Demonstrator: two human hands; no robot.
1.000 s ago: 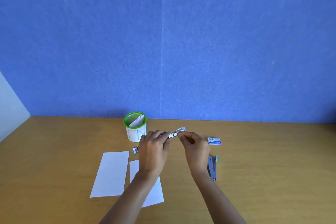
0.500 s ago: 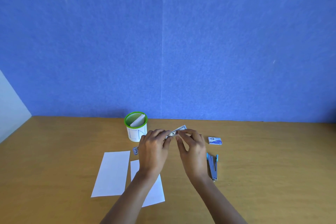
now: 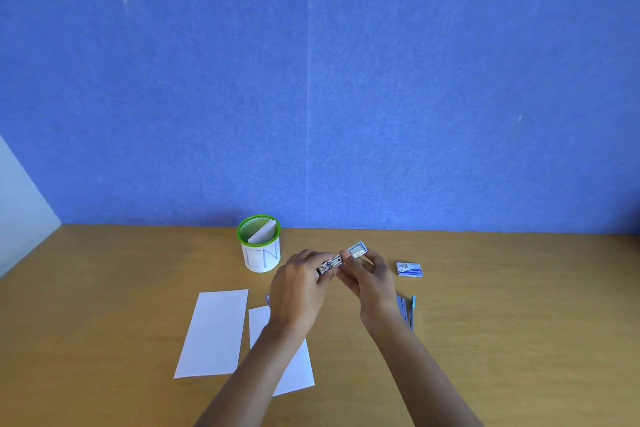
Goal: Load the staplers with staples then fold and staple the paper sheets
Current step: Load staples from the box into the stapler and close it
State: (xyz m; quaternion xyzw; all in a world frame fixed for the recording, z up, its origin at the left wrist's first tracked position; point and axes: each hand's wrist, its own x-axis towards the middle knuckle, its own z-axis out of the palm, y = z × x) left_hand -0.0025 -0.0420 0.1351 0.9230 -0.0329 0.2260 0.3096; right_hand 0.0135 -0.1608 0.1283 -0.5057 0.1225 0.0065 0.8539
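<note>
Head view: left hand (image 3: 298, 288) and right hand (image 3: 372, 279) pinch a silver metal stapler (image 3: 341, 258).
Left arm (image 3: 263, 357) hides part of one white paper sheet (image 3: 297, 374); a green-rimmed white cup (image 3: 261, 258) stands behind.

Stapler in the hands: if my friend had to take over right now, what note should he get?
Left hand: grips the silver stapler, held above the table.
Right hand: pinches the stapler's far end.
Things: second stapler lies by the right wrist, staple box behind it. Left paper sheet and right paper sheet lie flat; green-rimmed cup stands behind them.
Done: cannot tell whether any staples are in.
Left: finish loading both staplers, then fold and staple the sheets.
</note>
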